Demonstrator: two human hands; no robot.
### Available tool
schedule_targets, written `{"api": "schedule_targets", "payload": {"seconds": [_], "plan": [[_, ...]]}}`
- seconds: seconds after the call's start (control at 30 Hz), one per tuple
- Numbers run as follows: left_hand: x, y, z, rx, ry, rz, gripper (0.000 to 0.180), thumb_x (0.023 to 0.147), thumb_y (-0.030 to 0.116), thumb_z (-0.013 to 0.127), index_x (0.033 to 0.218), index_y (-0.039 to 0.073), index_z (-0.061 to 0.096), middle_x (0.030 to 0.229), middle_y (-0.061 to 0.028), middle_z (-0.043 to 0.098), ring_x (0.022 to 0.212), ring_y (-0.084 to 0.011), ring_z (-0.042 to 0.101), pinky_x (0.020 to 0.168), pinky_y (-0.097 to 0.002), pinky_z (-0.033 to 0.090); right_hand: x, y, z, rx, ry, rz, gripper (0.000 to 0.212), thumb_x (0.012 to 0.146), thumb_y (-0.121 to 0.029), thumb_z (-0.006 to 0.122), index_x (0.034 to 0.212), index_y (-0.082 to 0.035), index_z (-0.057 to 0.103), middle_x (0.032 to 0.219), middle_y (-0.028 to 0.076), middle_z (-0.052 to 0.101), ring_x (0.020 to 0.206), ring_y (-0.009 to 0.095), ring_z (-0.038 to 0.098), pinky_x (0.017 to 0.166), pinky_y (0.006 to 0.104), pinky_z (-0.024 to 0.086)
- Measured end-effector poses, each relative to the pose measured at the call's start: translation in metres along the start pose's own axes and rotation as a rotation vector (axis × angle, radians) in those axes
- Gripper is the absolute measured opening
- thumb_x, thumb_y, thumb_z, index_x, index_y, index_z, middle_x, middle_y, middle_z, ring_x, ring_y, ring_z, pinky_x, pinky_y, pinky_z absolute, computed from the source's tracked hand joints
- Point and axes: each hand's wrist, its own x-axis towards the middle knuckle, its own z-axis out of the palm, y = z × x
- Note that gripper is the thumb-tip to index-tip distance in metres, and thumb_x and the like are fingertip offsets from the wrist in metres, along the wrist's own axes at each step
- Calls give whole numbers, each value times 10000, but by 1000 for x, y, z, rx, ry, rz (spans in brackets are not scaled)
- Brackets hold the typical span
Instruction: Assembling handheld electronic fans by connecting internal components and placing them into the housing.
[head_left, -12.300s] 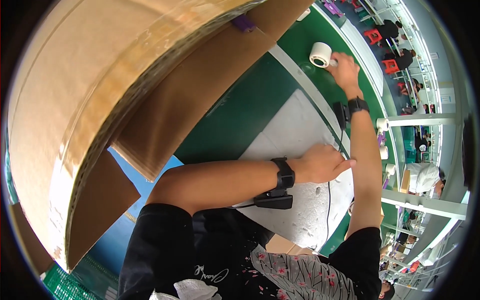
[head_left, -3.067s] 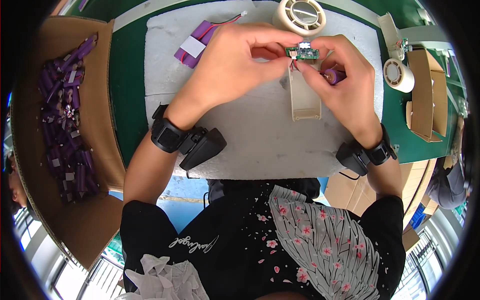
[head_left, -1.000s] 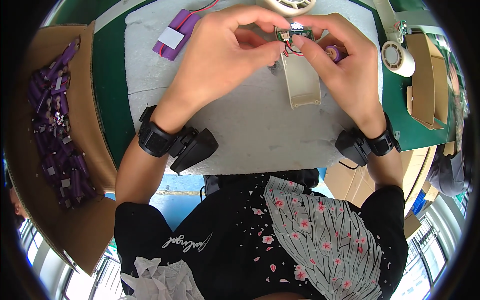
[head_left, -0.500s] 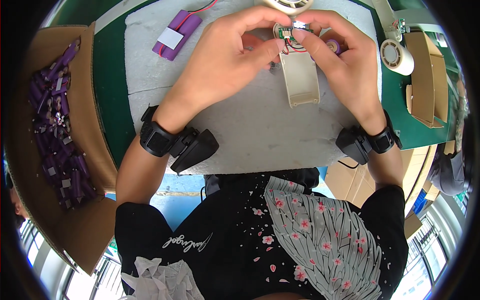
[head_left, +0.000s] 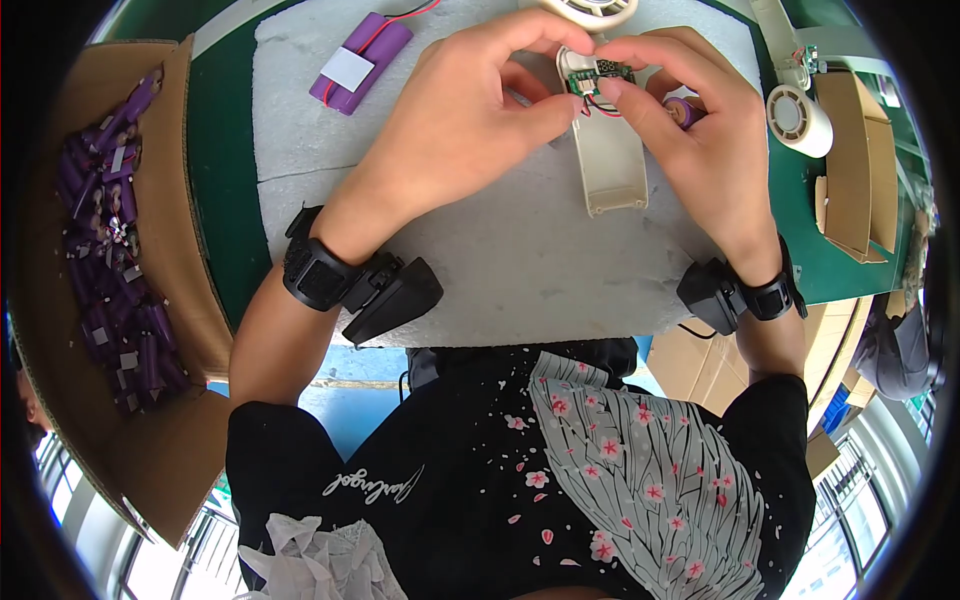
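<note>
- Upper centre of frame: left hand (head_left: 455, 130) and right hand (head_left: 700, 130) fingers pinch small green circuit board (head_left: 598, 75) atop beige casing (head_left: 608, 150).
- Purple cell (head_left: 684, 110) mostly hidden behind right hand.

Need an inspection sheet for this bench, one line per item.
Surface: grey mat on a green table.
Job's things: small circuit board at the top of a beige plastic shell; purple battery cell in the right palm.
Clutter: purple battery pack; tape roll; cardboard box of purple cells; small carton.
Grippers: left hand and right hand pinch the board; both wear black wrist devices.
Cables: red and black wires at the board; red lead on the pack.
Surroundings: another person's sleeve at far right.
</note>
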Motion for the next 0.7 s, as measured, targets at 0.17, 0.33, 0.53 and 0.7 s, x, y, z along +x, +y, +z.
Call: {"api": "schedule_targets", "payload": {"seconds": [0.17, 0.33, 0.53, 0.7], "plan": [[1, -2, 0, -27, 13, 52, 340, 855, -42, 626, 1174, 22, 530, 918, -43, 617, 798, -60, 600, 664, -198, 476, 0, 3, 2, -72, 34, 14, 205, 817, -54, 713, 1017, -45, 671, 938, 10, 635, 624, 57, 522, 516, 190, 367], [2, -1, 0, -63, 20, 60, 299, 861, -45, 622, 1143, 4, 538, 905, -34, 613, 793, -63, 599, 664, -196, 476, 1, 6, 1, -110, 44, -68, 212, 808, -64, 727, 1013, -44, 675, 932, 12, 644, 608, 61, 508, 512, 191, 371], [3, -4, 1, -145, 32, -6, 282, 895, -46, 591, 1170, -5, 548, 915, -31, 626, 797, -61, 596, 672, -198, 480, 1, 11, 1, -157, 52, -151, 213, 803, -77, 739, 1000, -38, 669, 922, 13, 643, 604, 58, 491, 503, 198, 369], [3, -14, -5, 85, 6, 212, 312, 921, 9, 586, 1232, 25, 573, 976, -40, 646, 777, -72, 592, 671, -210, 482, -1, 5, 6, -110, 88, -22, 230, 812, -95, 738, 1019, -45, 649, 835, 1, 626, 584, 48, 468, 497, 201, 357]]}}
